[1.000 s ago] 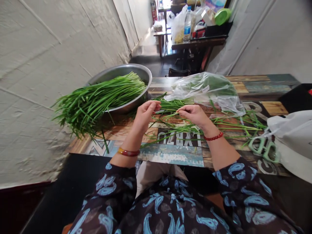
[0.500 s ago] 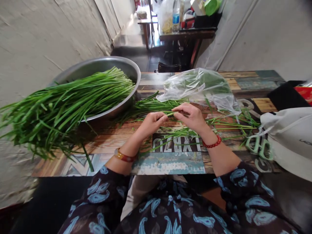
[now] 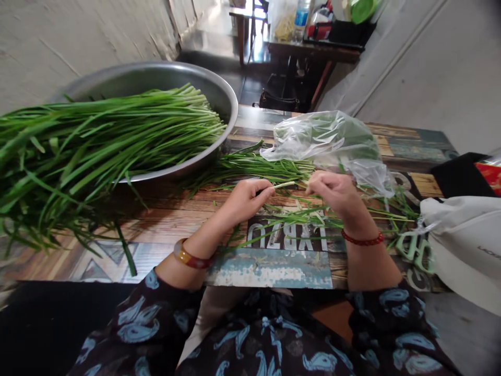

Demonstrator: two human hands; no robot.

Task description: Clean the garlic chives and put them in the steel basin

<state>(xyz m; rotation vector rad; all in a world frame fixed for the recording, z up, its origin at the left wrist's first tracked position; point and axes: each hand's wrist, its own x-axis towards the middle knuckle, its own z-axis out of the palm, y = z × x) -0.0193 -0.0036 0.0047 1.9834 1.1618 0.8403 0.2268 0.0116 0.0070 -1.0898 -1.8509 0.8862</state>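
Note:
My left hand (image 3: 250, 198) pinches a garlic chive stalk (image 3: 285, 185), whose pale end sticks out to the right past the thumb. A short gap away, my right hand (image 3: 334, 190) has its fingers curled together; whether a scrap sits in them is hidden. Behind both hands lies a loose pile of green chives (image 3: 270, 168) on the table. Thin leaves and trimmings (image 3: 291, 215) are scattered below and to the right of my hands. A large metal basin (image 3: 231, 116) at the left holds a thick bundle of chives (image 3: 129, 128), its leaves hanging over the rim.
A clear plastic bag (image 3: 329, 138) with greens inside lies beyond my right hand. Scissors with pale green handles (image 3: 415, 251) rest at the right, beside a white cap (image 3: 464, 235). A black box (image 3: 456, 175) is at the right edge. Another table (image 3: 313, 49) stands farther back.
My hands were together on the stalk; now my right hand has come off it and moved right, fingers curled. My left hand keeps hold. The view has shifted slightly.

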